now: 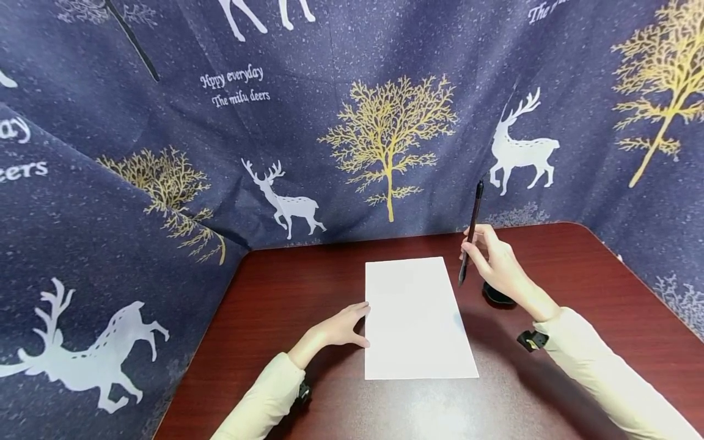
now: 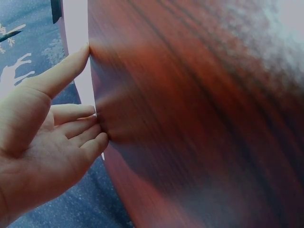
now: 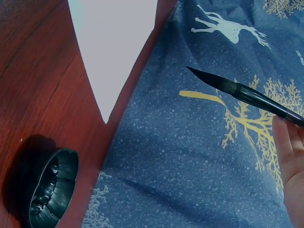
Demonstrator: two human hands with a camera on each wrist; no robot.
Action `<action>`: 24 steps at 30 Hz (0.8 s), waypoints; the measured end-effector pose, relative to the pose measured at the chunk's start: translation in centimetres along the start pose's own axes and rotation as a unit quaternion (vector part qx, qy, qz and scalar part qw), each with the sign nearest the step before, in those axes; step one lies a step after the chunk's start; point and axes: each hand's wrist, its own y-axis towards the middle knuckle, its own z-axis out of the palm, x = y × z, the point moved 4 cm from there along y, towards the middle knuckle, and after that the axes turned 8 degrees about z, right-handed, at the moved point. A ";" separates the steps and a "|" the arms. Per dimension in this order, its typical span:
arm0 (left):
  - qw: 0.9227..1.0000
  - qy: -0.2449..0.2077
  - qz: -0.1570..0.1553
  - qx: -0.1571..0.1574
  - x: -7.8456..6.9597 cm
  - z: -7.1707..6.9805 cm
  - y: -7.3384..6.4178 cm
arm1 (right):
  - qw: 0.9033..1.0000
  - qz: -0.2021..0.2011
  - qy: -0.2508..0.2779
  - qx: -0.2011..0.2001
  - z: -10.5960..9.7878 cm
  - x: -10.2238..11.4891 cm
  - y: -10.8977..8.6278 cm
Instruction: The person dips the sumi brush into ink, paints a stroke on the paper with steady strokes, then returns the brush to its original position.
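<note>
A blank-looking white sheet of paper [image 1: 412, 324] lies on the table, with a faint bluish tint by its right edge. My left hand [image 1: 342, 327] rests at the sheet's left edge, thumb and fingers spread and touching it. Between thumb and fingers, my right hand [image 1: 497, 263] holds a dark writing brush [image 1: 475, 214] nearly upright, right of the sheet's upper part. The brush's black pointed tip [image 3: 209, 78] is in the air, apart from the paper. Below the right hand stands a small black scalloped dish [image 3: 54, 187], partly hidden by that hand in the head view.
The reddish-brown wooden table [image 1: 297, 281] has a rounded corner at the back right. A dark blue cloth [image 1: 341, 36] with deer and trees printed on it hangs behind and beside the table. Glare lies on the table's front part.
</note>
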 end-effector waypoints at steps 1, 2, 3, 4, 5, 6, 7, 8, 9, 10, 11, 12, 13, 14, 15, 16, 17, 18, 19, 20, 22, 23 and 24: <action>1.000 0.001 0.000 0.000 0.0 0.0 0.0 | 1.000 0.001 0.002 0.003 0.0 0.0 0.0; 1.000 0.000 -0.001 0.001 -0.1 0.0 0.0 | 1.000 0.002 0.004 0.006 0.1 0.0 0.1; 1.000 -0.001 -0.002 0.001 -0.1 0.0 0.0 | 1.000 0.001 0.006 0.008 0.2 0.0 0.1; 1.000 -0.002 -0.002 0.001 -0.2 -0.1 0.0 | 1.000 0.001 0.007 0.009 0.2 0.1 0.1; 1.000 -0.003 -0.002 0.001 -0.2 -0.1 0.0 | 1.000 -0.001 0.006 0.009 0.2 0.1 0.1; 1.000 -0.002 -0.003 0.001 -0.3 -0.1 0.0 | 1.000 -0.002 0.007 0.008 0.2 0.2 0.2; 1.000 -0.001 -0.003 0.001 -0.3 -0.2 0.0 | 1.000 -0.002 0.008 0.007 0.2 0.2 0.2; 1.000 -0.003 -0.004 0.002 -0.4 -0.2 0.0 | 1.000 -0.002 0.010 0.006 0.3 0.2 0.2; 1.000 -0.003 -0.005 0.003 -0.4 -0.2 0.0 | 1.000 -0.002 0.013 0.006 0.3 0.2 0.3; 1.000 -0.003 -0.005 0.003 -0.4 -0.2 0.0 | 1.000 -0.001 0.016 0.006 0.3 0.2 0.3; 1.000 -0.002 -0.005 0.004 -0.5 -0.1 0.0 | 1.000 0.001 0.020 0.005 0.4 0.2 0.3; 1.000 -0.001 -0.005 0.004 -0.5 -0.1 0.0 | 1.000 0.002 0.023 0.005 0.4 0.2 0.3; 1.000 -0.001 -0.005 0.005 -0.5 -0.1 0.0 | 1.000 0.003 0.024 0.005 0.5 0.2 0.3; 1.000 -0.001 -0.005 0.004 -0.5 -0.1 0.0 | 1.000 0.005 0.024 0.004 0.5 0.1 0.3; 1.000 0.000 -0.005 0.003 -0.5 -0.1 0.0 | 1.000 0.006 0.025 0.003 0.6 0.1 0.3; 1.000 0.000 -0.005 0.003 -0.5 -0.1 0.0 | 1.000 0.007 0.025 0.003 0.6 0.0 0.3; 1.000 0.000 -0.006 0.003 -0.5 -0.1 0.0 | 1.000 0.007 0.024 0.002 0.7 -0.1 0.3; 1.000 -0.001 -0.006 0.003 -0.5 -0.1 0.0 | 1.000 0.008 0.024 0.002 0.8 -0.1 0.3; 1.000 -0.003 -0.008 0.003 -0.4 -0.1 -0.1 | 1.000 0.010 0.023 0.002 0.9 -0.2 0.2; 1.000 -0.004 -0.009 0.002 -0.4 -0.1 -0.1 | 1.000 0.010 0.024 0.003 0.9 -0.2 0.2; 1.000 -0.007 -0.010 0.002 -0.4 -0.1 -0.1 | 1.000 0.010 0.025 0.003 1.1 -0.2 0.2; 1.000 -0.008 -0.010 0.001 -0.4 -0.1 -0.1 | 1.000 0.010 0.025 0.002 1.1 -0.2 0.2; 1.000 -0.008 -0.010 0.001 -0.4 -0.1 -0.1 | 1.000 0.010 0.025 0.002 1.2 -0.2 0.3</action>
